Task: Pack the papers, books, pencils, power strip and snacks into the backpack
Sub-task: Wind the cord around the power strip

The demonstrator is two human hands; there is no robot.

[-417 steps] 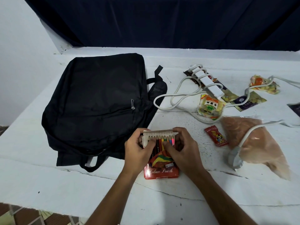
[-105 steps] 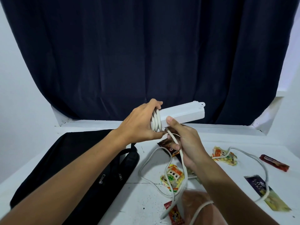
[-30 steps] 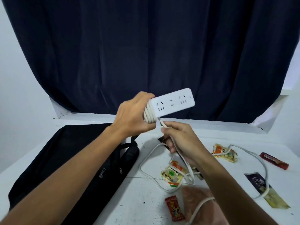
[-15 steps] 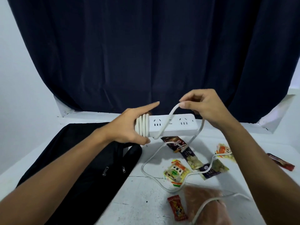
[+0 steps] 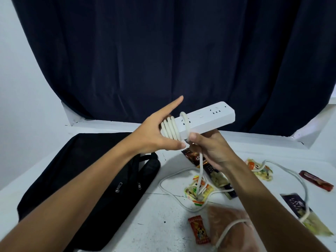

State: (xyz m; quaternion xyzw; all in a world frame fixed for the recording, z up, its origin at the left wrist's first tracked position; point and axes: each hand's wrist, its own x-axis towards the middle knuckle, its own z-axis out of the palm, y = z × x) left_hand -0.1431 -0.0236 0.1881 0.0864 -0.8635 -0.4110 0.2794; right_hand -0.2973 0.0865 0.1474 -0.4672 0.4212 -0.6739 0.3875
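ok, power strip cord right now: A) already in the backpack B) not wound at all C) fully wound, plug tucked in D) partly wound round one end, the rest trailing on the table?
D: several loops of cord sit round the power strip at the end in the left hand, while the right hand pinches the cord, whose slack trails down over the snacks on the table.

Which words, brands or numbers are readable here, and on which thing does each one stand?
"14": on the orange snack packet.
Brown sachet: large letters, partly hidden by the cord, not readable.
Purple packet: pale lettering, too blurred.
Red candy, yellow packet: print too small.
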